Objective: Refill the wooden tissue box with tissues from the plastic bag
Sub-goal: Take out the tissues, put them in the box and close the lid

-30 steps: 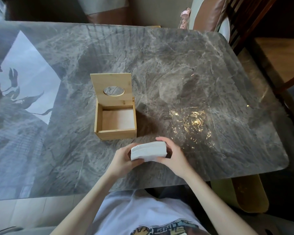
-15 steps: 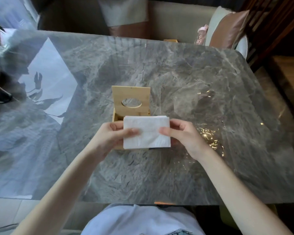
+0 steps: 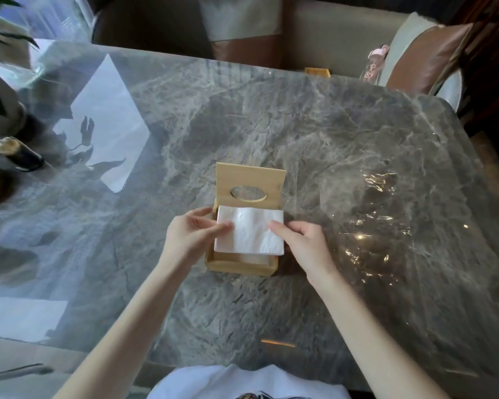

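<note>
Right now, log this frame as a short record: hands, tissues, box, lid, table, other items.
left hand: grips the left edge of the tissue stack, thumb on top
right hand: grips the right edge of the stack, thumb on top
tissue stack: white, flat, held over the open box, not yet fully inside
wooden box: open, on the table
lid: standing up behind the box, oval hole in it
table: grey marble, glossy
plastic bag: clear, crumpled, right of the box
dark bottle: far left
</note>
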